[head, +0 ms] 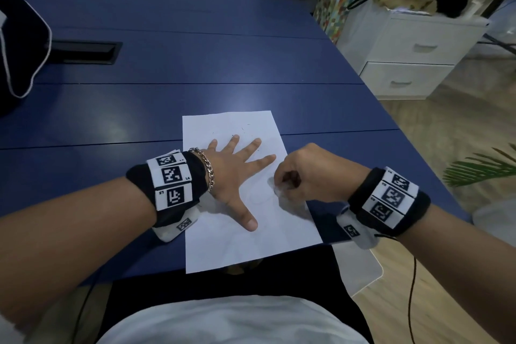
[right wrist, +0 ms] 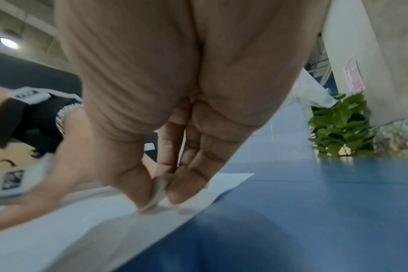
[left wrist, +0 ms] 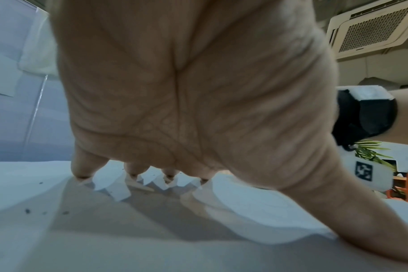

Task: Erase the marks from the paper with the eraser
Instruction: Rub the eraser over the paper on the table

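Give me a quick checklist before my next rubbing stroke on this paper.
1. Paper held flat by left hand, fingers spread: ok.
2. Eraser pinched in right hand: ok.
3. Eraser tip touching paper: ok.
4. Paper fully on the table: not ok, near edge overhangs.
5. Marks left under the eraser: cannot tell.
6. Eraser crumbs cleared: not ok.

The head camera looked forward and down from above the table's [head: 195, 64] near edge. Each wrist camera sat low and close beneath its palm, facing along the fingers. All three views shared the paper [head: 251, 232] [left wrist: 105, 239] [right wrist: 70, 230] by the near edge.
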Available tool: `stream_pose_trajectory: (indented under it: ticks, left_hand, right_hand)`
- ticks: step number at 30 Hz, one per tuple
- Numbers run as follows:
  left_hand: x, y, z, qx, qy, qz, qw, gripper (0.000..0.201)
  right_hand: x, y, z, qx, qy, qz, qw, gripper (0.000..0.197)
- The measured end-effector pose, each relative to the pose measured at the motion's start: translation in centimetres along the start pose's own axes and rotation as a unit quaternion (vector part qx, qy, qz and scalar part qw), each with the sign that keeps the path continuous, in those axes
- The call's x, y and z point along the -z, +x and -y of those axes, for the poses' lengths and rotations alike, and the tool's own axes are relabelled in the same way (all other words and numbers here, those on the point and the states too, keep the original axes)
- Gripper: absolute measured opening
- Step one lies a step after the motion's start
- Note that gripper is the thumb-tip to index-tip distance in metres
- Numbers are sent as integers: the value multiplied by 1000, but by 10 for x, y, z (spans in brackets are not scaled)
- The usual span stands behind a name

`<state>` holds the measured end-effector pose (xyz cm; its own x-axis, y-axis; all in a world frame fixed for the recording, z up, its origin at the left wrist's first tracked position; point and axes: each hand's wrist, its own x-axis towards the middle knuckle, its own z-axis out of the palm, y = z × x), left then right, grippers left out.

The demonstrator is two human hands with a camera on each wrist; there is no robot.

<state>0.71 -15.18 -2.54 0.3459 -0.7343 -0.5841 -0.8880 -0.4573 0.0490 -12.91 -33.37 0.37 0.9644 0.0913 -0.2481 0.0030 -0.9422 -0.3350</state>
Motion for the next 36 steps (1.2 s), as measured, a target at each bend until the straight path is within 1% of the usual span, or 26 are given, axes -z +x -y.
stream_pose_trajectory:
  ticks: [3, 7, 10, 11, 14, 17, 21, 22, 23, 26, 27, 28, 30, 31, 32, 35, 36]
  left_hand:
    - [2, -2, -4, 17, 2, -1, 1000, 152]
    - [2, -8, -13, 54, 36, -22, 998, 147]
    - [-4, -8, -14, 33, 38, -72, 996, 150]
    - [-6, -8, -13, 22, 22, -72, 997, 150]
    - [-10, -7, -10, 6, -23, -34, 999, 147]
    - [-9, -7, -10, 9, -18, -18, 1000, 148]
    - [-10, -7, -11, 13, -21, -18, 1000, 150]
    - [-10, -7, -11, 12, -21, -18, 1000, 151]
    - [-10, -8, -11, 10, -21, -16, 1000, 152]
    - [-9, -7, -11, 9, -15, -12, 1000, 153]
    - [-8, -7, -11, 11, -11, -10, 1000, 153]
    - [-8, -6, -11, 14, -10, -7, 1000, 153]
    - [-8, -7, -12, 18, -9, -4, 1000, 152]
    - [-8, -6, -12, 18, -8, -4, 1000, 152]
    - [-9, -5, -12, 17, -7, -5, 1000, 153]
    - [-9, -4, -12, 17, -8, -4, 1000, 154]
    - [-9, -3, -11, 17, -7, -4, 1000, 154]
  right_hand:
    - [1, 4, -6, -15, -4, -59, 998, 9]
    - [-1, 6, -2, -29, -25, -63, 997, 11]
    - [1, 8, -2, -29, -36, -70, 996, 13]
    - [1, 8, -3, -27, -35, -71, 997, 13]
    - [-1, 7, -3, -33, -38, -65, 997, 12]
    - [-2, 2, 2, -43, -35, -62, 997, 11]
    - [-3, -14, 19, 5, -39, 36, 999, 11]
    - [-2, -12, 19, 2, -41, 36, 999, 11]
    - [0, -8, 14, -11, -44, 18, 999, 11]
    - [0, 0, 3, -53, -58, -75, 994, 14]
    - [-3, 0, 3, -51, -62, -83, 993, 14]
    - [-7, -3, 7, -42, -65, -73, 994, 13]
    - [-12, -14, 20, -12, -50, -18, 998, 11]
    - [-11, -17, 23, -4, -46, 5, 999, 10]
    - [-9, -18, 22, -12, -51, 9, 999, 9]
    - [-3, -9, 8, -64, -57, -56, 995, 13]
    - [-5, -8, 8, -70, -65, -65, 993, 16]
